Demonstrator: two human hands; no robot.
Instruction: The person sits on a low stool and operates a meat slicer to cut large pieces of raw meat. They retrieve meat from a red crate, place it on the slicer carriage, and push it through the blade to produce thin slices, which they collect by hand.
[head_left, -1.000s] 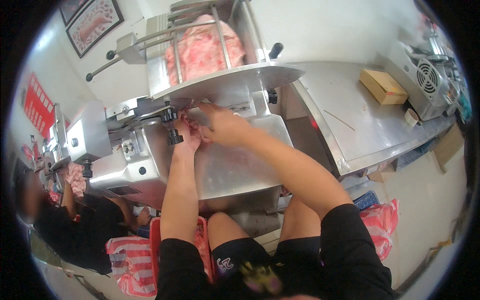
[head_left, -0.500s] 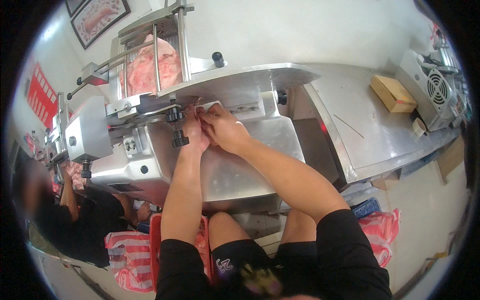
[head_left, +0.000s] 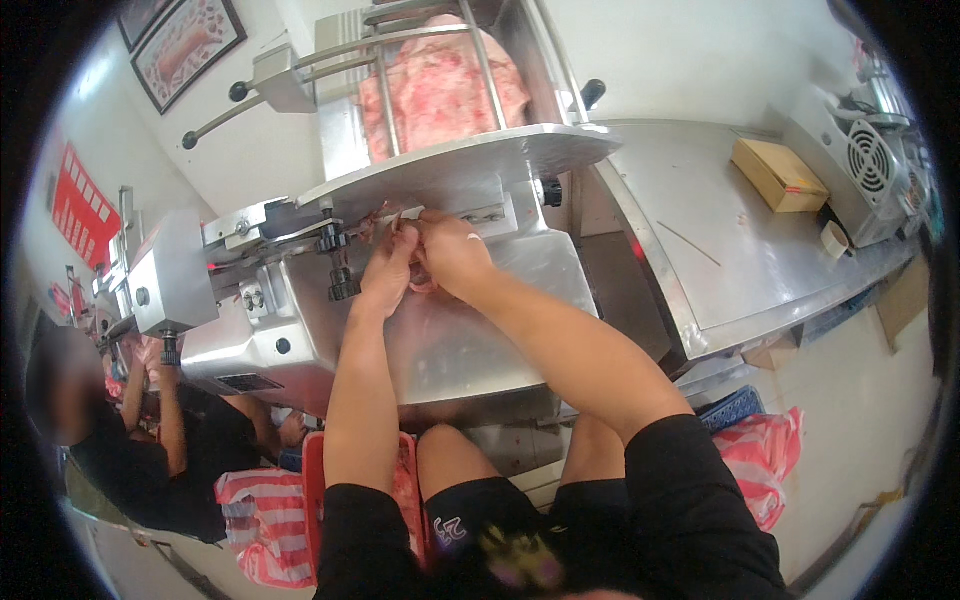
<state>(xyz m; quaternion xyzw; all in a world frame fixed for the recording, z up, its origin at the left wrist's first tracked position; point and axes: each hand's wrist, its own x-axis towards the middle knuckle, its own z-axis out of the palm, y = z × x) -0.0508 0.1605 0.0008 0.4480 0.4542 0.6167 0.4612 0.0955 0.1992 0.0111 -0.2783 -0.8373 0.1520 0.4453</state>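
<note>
A metal meat slicer (head_left: 470, 345) stands in front of me. On its sliding carriage, behind the slanted plate, lies a big pink slab of meat (head_left: 430, 85) under metal bars. My left hand (head_left: 387, 272) and my right hand (head_left: 452, 252) meet low in front of the plate, by the slicing edge. Between them is a thin meat slice (head_left: 421, 277), pinched by the fingers of both hands. Its folds hang below the thumbs, and the fingers cover most of it. Just left of my left hand are black adjusting knobs (head_left: 341, 280).
Right of the slicer is a steel table (head_left: 690, 220) bearing a yellow box (head_left: 780, 175), a thin rod (head_left: 690, 243), a tape roll (head_left: 835, 240) and a vented machine (head_left: 868, 160). A red crate (head_left: 313, 480) stands by my legs. At left, another person (head_left: 150, 450) handles meat.
The carriage with the meat slab has slid to the right. Both hands stay at about the same spot, and more of the slice shows below them. The other person's arms have shifted.
</note>
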